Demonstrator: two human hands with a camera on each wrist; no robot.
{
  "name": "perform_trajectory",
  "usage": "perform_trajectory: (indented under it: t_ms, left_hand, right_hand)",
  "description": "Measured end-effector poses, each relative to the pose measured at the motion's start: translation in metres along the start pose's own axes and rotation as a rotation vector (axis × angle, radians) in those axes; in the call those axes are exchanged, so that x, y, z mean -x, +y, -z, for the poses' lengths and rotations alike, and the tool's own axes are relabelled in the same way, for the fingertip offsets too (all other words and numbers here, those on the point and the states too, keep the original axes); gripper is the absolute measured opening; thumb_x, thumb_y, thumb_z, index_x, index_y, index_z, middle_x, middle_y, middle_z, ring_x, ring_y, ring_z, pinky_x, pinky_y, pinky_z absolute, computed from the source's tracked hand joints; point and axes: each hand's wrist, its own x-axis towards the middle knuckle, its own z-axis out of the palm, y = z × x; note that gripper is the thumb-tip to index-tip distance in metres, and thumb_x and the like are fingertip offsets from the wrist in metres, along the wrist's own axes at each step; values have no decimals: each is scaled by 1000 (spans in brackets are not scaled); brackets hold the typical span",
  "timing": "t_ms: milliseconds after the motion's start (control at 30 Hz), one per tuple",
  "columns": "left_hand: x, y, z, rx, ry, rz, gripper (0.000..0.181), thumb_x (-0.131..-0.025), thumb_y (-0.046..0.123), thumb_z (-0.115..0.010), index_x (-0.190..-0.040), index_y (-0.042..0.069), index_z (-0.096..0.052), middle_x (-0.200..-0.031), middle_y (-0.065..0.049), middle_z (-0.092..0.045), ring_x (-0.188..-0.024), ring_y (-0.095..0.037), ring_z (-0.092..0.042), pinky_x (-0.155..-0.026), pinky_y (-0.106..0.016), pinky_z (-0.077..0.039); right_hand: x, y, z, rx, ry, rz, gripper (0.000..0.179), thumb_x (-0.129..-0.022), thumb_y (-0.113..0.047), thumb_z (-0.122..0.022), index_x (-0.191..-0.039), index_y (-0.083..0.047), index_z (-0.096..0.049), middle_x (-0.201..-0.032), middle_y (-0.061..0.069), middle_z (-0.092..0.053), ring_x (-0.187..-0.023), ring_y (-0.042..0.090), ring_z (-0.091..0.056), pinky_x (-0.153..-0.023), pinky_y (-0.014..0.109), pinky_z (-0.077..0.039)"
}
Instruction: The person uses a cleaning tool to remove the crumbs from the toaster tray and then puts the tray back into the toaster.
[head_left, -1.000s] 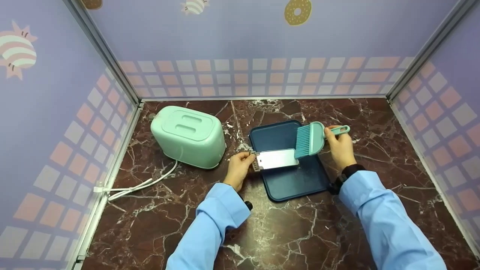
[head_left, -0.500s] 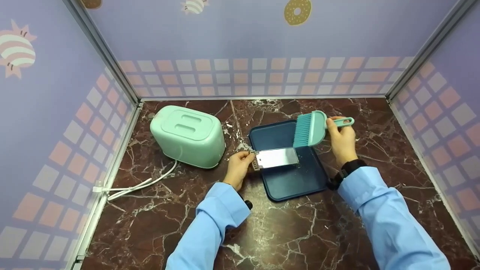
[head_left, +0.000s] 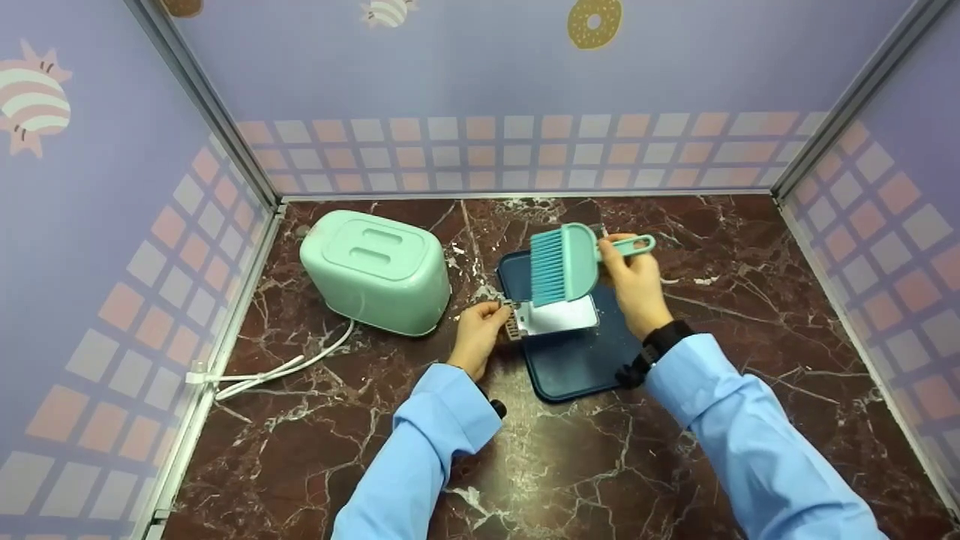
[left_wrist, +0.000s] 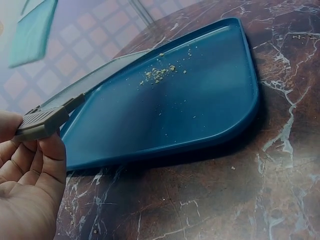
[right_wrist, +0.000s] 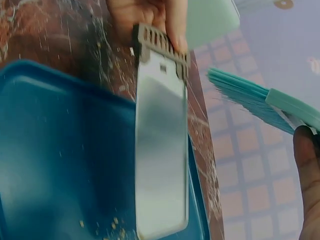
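My left hand (head_left: pixel 477 334) pinches the grey ribbed end of a metal crumb tray (head_left: pixel 559 316) and holds it flat over the left part of a dark blue plastic tray (head_left: pixel 585 364). My right hand (head_left: pixel 634 281) grips the handle of a mint-green hand brush (head_left: pixel 562 262), its bristles hanging just above the crumb tray's left half. In the left wrist view, crumbs (left_wrist: pixel 160 74) lie on the blue tray (left_wrist: pixel 200 115). The right wrist view shows the crumb tray (right_wrist: pixel 161 150), the brush bristles (right_wrist: pixel 245 95) and a few crumbs on the blue tray (right_wrist: pixel 50 150).
A mint-green toaster (head_left: pixel 375 271) stands at the back left on the dark marble counter (head_left: pixel 562 465), its white cord (head_left: pixel 277 369) trailing to the left wall. Purple tiled walls close in on three sides.
My right hand has carried the brush leftward, from over the blue tray's right edge to above the crumb tray. The left hand and crumb tray stayed put.
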Motion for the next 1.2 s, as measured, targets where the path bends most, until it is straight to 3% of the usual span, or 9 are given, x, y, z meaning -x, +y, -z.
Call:
perform_trajectory:
  t_ms: [267, 633, 800, 1000, 1200]
  left_hand:
    - [1, 0, 0, -1, -7, -2, 36, -104, 18, -62, -132, -4, -63, -133, -19, -62, -126, -32, -58, -104, -46, -48]
    - [2, -1, -1, 18, -22, -17, 31, -104, 15, -61, -128, -4, -65, -129, -17, -64, -117, -27, -60, -99, -43, -50]
    - [2, -1, -1, 31, -14, -5, 33, -104, 15, -61, -130, -5, -63, -130, -19, -63, -113, -25, -60, -98, -42, -50]
    - [0, -2, 0, 30, 3, -10, 30, -103, 15, -63, -125, -5, -66, -118, -17, -66, -102, -22, -61, -90, -39, -51]
    - [0, -3, 2, 34, 2, -13, 28, -103, 14, -63, -122, -5, -67, -113, -14, -67, -96, -18, -61, -86, -36, -51]
  right_hand:
    - [10, 8, -11, 5, -135, -57, 46, -106, -32, -56, -132, 6, -51, -116, 26, -63, -95, 26, -72, -81, 37, -60]
    - [13, 19, -9, 40, -215, -91, 52, -104, -37, -59, -133, 5, -49, -114, 23, -63, -96, 24, -71, -83, 37, -60]
    - [12, 23, -1, 64, -209, -110, 51, -104, -37, -59, -132, 5, -49, -111, 22, -64, -91, 22, -72, -80, 35, -60]
    - [8, 28, 14, 113, -175, -139, 42, -108, -28, -53, -133, 5, -50, -108, 20, -66, -88, 19, -72, -79, 35, -60]
    - [7, 32, 32, 128, -130, -152, 50, -107, -32, -55, -134, 8, -49, -107, 18, -65, -85, 16, -71, -75, 31, -60]
